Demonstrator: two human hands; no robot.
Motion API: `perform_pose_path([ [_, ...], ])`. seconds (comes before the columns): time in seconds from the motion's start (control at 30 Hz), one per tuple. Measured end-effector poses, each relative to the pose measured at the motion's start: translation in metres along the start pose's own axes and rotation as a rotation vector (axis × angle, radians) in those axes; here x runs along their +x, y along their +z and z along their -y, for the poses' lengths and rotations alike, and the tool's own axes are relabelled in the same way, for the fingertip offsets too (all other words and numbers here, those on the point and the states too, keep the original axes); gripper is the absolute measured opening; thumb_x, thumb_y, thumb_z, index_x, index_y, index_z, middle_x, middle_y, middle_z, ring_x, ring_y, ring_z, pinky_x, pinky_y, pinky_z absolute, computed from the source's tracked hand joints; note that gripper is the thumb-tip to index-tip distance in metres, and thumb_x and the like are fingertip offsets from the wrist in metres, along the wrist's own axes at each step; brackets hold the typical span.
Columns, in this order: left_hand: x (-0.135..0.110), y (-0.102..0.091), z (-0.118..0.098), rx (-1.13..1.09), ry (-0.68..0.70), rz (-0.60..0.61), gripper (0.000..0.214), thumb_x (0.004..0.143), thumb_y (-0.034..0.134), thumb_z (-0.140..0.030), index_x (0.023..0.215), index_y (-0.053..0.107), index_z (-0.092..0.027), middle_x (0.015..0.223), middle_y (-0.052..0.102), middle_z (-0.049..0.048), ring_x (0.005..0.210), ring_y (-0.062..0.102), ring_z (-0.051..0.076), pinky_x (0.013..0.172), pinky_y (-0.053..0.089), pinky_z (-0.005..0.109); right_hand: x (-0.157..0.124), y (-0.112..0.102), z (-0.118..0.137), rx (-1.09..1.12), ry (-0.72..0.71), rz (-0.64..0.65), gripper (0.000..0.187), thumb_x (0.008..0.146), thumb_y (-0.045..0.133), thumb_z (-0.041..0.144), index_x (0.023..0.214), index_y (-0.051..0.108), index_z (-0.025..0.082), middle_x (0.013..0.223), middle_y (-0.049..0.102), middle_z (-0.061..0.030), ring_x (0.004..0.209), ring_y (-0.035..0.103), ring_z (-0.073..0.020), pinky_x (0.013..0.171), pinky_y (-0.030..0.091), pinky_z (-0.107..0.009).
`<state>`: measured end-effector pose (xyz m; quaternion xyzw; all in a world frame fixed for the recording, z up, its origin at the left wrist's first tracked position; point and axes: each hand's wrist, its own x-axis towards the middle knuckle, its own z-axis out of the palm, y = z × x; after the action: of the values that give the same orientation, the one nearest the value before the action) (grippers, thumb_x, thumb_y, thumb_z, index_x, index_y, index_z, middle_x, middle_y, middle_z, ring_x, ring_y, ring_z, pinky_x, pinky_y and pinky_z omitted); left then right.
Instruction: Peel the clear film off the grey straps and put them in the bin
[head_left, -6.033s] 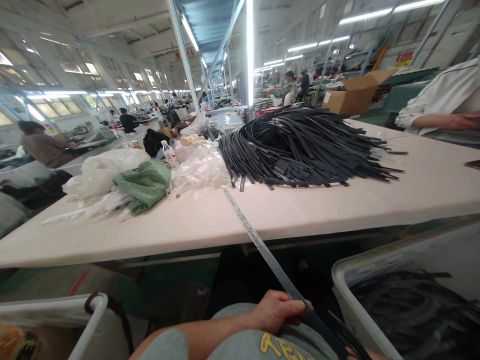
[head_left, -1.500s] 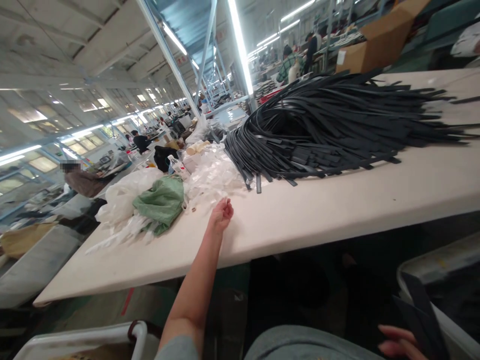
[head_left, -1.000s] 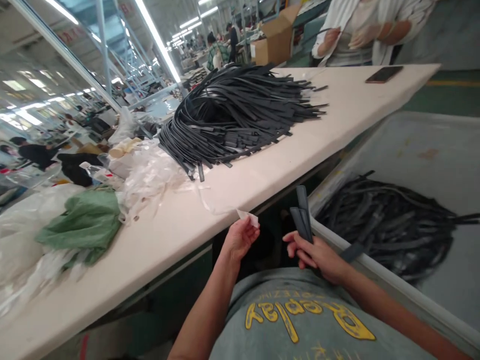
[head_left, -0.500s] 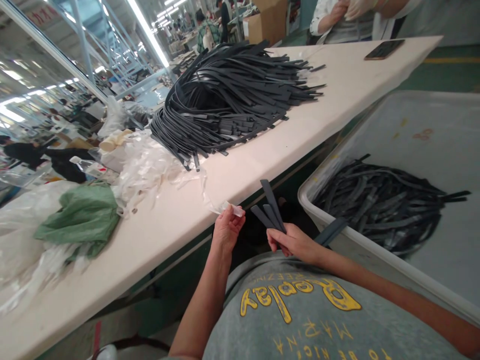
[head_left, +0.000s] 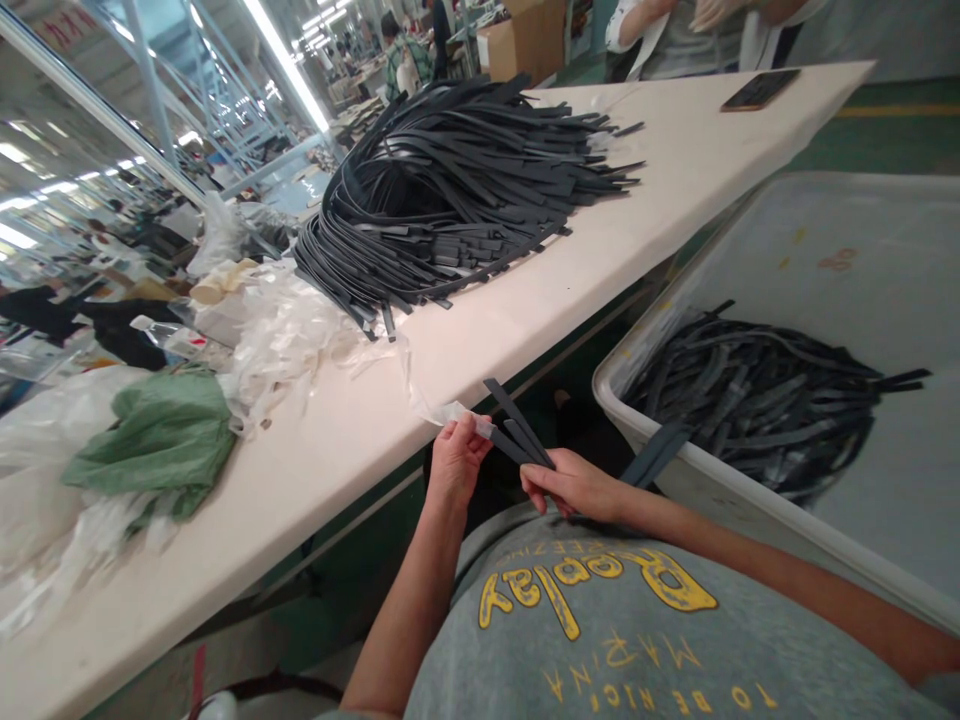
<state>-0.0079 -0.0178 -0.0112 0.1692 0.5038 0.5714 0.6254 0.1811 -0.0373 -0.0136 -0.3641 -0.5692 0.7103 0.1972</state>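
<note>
Near the table's front edge, my left hand (head_left: 459,456) pinches a strip of clear plastic film (head_left: 448,411), which trails back onto the table. My right hand (head_left: 568,482) is closed around several dark grey flat straps (head_left: 519,428) that fan out toward the left. One strap's end meets the film at my left fingertips; whether it is inside the film I cannot tell. The straps' other ends (head_left: 658,455) come out behind my right wrist and reach the rim of the white bin.
A large heap of dark straps (head_left: 450,190) lies on the pale table (head_left: 517,335). At left are crumpled clear plastic (head_left: 277,330) and a green bag (head_left: 161,435). The white bin (head_left: 810,225) at right holds more straps (head_left: 757,400). A phone (head_left: 760,90) lies near a person across the table.
My right hand has moved slightly left, bringing the straps toward my left hand. A strap's end, apart from the film before, now meets it at my left fingertips.
</note>
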Motion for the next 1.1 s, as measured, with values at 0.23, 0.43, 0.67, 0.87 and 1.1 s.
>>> perform_pose_path([
  [0.23,-0.014,0.008,0.014,0.069,-0.027,0.118,0.041,0.058,0.088,-0.044,0.075,0.066,-0.013,0.07,0.068,0.0028,0.058,0.062,0.011,0.061,0.048,0.024,0.01,-0.006,0.006,0.093,-0.018,0.023,0.048,0.087,0.049,0.06,0.09,0.06,0.014,0.065,0.066,-0.0022,0.04,0.046,-0.008,0.041,0.038,-0.02],
  [0.43,-0.005,-0.003,0.007,-0.006,0.018,-0.08,0.045,0.053,0.09,-0.045,0.077,0.067,-0.014,0.073,0.07,0.0033,0.064,0.064,0.012,0.065,0.05,0.025,-0.031,-0.029,0.005,-0.092,0.061,0.032,0.05,0.089,0.054,0.062,0.093,0.063,0.013,0.071,0.068,-0.0044,0.052,0.061,-0.0136,0.05,0.046,-0.024],
  [0.67,-0.039,0.024,0.028,0.004,-0.062,0.157,0.04,0.064,0.086,-0.041,0.085,0.074,-0.009,0.077,0.072,0.0078,0.064,0.063,0.013,0.068,0.049,0.026,-0.025,-0.027,0.009,-0.221,-0.039,-0.083,0.058,0.092,0.043,0.069,0.085,0.063,0.015,0.065,0.064,-0.0028,0.051,0.059,-0.0151,0.053,0.046,-0.026],
  [0.87,-0.044,0.018,0.025,-0.058,-0.032,0.015,0.043,0.061,0.088,-0.042,0.089,0.076,-0.011,0.082,0.074,0.0095,0.076,0.067,0.016,0.073,0.05,0.026,-0.051,-0.036,0.003,-0.352,0.033,-0.054,0.054,0.095,0.041,0.065,0.077,0.059,0.017,0.069,0.067,-0.0029,0.053,0.061,-0.0157,0.056,0.046,-0.027],
  [1.1,-0.056,0.034,0.034,0.023,-0.045,0.254,0.036,0.07,0.082,-0.04,0.087,0.077,-0.008,0.084,0.073,0.0109,0.076,0.064,0.016,0.078,0.05,0.028,-0.051,-0.031,0.012,-0.377,-0.017,-0.137,0.058,0.094,0.039,0.068,0.074,0.061,0.018,0.062,0.063,-0.001,0.053,0.058,-0.0158,0.06,0.047,-0.028],
])
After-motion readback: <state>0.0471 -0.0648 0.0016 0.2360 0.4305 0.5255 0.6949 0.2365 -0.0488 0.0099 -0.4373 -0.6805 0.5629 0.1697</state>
